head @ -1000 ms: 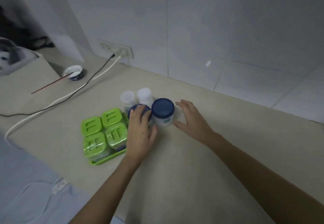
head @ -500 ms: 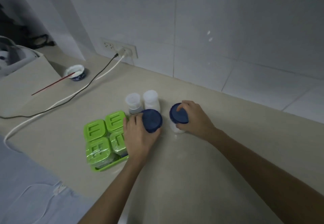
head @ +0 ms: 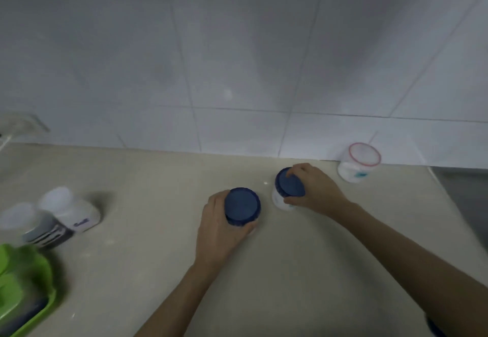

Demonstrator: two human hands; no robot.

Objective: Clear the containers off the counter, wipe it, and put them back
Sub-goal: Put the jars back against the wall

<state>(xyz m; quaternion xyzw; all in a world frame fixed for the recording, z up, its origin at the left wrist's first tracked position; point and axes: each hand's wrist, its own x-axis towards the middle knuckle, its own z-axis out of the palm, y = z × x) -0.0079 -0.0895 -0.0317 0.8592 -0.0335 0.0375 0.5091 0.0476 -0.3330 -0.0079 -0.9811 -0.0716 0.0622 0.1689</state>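
Each hand (head: pixel 219 228) (head: pixel 314 191) grips one blue-lidded jar (head: pixel 242 206) (head: pixel 287 186)

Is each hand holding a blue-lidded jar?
Yes: the left hand grips one blue-lidded jar and the right hand grips the other.

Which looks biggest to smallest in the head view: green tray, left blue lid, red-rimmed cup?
1. Green tray, though cut off by the frame edge and nearest the camera.
2. Red-rimmed cup and left blue lid look alike; cup sits farther back.
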